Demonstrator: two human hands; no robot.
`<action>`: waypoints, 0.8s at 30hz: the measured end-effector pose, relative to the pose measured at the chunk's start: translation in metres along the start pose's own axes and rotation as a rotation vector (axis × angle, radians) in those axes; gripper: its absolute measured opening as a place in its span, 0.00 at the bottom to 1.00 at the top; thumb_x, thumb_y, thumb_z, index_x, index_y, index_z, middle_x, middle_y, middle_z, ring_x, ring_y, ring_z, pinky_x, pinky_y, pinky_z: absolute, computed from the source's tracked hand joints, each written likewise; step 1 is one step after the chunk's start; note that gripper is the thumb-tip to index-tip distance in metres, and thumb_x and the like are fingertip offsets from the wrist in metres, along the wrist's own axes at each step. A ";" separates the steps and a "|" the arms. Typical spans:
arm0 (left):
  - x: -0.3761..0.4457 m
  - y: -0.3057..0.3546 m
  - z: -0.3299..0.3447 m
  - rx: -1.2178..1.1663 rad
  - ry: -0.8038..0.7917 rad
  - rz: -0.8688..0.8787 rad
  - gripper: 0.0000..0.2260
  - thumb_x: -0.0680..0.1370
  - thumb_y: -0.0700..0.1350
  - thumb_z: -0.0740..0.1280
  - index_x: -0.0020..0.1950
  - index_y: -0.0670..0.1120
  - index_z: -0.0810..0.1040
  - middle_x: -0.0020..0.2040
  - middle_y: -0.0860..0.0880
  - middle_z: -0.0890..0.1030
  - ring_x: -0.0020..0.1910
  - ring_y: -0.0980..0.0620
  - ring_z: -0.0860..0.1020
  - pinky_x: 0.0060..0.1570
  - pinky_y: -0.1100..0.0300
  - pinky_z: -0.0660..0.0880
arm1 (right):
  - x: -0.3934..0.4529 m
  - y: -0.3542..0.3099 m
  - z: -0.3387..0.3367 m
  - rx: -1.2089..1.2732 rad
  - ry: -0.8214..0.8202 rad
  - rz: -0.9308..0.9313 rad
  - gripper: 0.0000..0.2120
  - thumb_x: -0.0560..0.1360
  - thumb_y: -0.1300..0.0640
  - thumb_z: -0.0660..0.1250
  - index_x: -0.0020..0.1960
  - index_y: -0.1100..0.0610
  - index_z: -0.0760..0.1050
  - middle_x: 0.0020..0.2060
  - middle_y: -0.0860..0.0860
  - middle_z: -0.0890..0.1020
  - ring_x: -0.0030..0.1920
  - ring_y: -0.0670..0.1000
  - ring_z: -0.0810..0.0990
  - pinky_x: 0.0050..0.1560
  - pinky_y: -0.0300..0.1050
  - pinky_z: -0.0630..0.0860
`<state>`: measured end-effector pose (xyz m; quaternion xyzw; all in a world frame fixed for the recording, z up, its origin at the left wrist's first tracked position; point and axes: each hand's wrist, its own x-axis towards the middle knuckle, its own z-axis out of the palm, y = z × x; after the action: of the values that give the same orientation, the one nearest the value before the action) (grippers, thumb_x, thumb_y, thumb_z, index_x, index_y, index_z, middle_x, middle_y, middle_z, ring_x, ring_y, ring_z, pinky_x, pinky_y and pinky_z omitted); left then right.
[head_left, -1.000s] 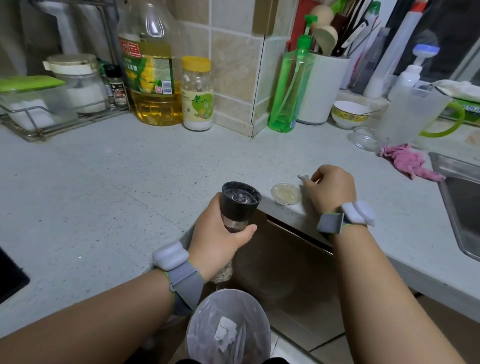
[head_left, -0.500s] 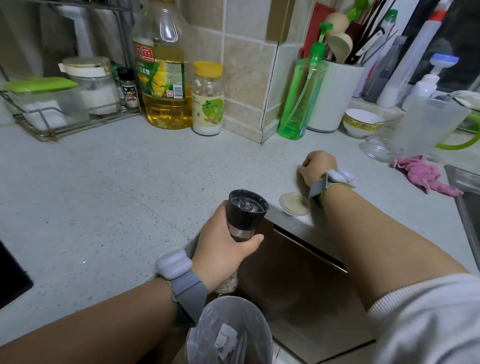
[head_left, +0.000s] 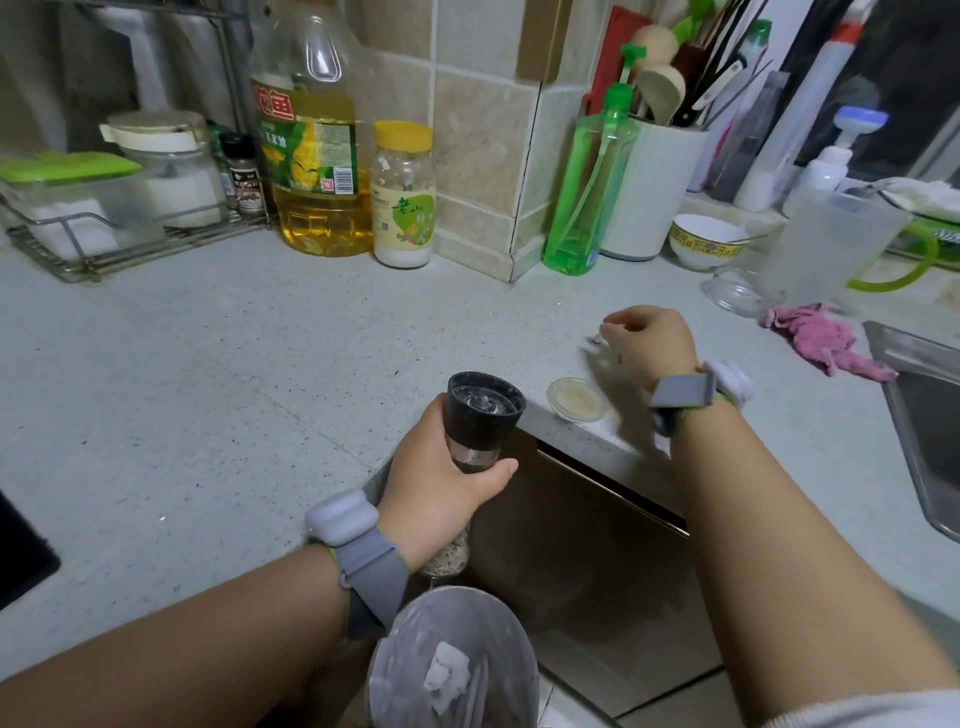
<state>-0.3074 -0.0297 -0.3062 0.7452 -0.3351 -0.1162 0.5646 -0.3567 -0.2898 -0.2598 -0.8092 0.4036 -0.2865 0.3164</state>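
- Grey plastic waste bin (head_left: 400, 654), directly below the grinder. Hazard: a slipped grinder lands in the rubbish.
- Black-capped clear glass spice grinder (head_left: 483, 410), held upright past the edge of the speckled grey stone counter (head_left: 208, 389). The left hand (head_left: 441, 478) wraps its waist, thumb across the front. Hazard: a one-handed grip on smooth glass with nothing underneath, so a loosened hold drops it.
- Small round clear plastic lid (head_left: 576, 399), just right of the grinder, at the counter's lip. Hazard: the nearby wrist brushes it off.
- Right hand (head_left: 652, 338), beyond and right of the grinder. Its curled fingers pinch a small pale piece (head_left: 596, 340), too blurred to identify. Hazard: once dropped, it vanishes against the speckle.
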 end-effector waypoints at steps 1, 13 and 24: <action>0.000 0.000 0.000 -0.002 0.000 0.000 0.20 0.67 0.46 0.79 0.49 0.59 0.71 0.45 0.56 0.81 0.46 0.60 0.80 0.40 0.78 0.71 | -0.015 0.001 -0.005 0.026 0.011 -0.019 0.07 0.73 0.56 0.69 0.46 0.58 0.83 0.39 0.53 0.83 0.41 0.52 0.79 0.45 0.42 0.73; -0.003 0.003 0.000 0.019 -0.026 0.003 0.20 0.68 0.46 0.79 0.52 0.56 0.71 0.45 0.58 0.79 0.44 0.66 0.77 0.39 0.79 0.70 | -0.083 0.020 -0.002 -0.064 -0.139 -0.158 0.46 0.55 0.29 0.71 0.67 0.50 0.70 0.52 0.44 0.81 0.60 0.52 0.78 0.63 0.58 0.73; -0.002 -0.002 0.002 0.028 -0.036 0.000 0.20 0.67 0.46 0.79 0.53 0.52 0.72 0.47 0.52 0.82 0.45 0.64 0.77 0.38 0.81 0.68 | -0.109 0.008 -0.007 0.145 -0.097 -0.273 0.29 0.64 0.53 0.79 0.60 0.51 0.70 0.52 0.47 0.81 0.55 0.44 0.79 0.55 0.36 0.73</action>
<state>-0.3091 -0.0293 -0.3092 0.7510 -0.3468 -0.1247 0.5479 -0.4212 -0.2046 -0.2838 -0.8445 0.2523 -0.3158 0.3513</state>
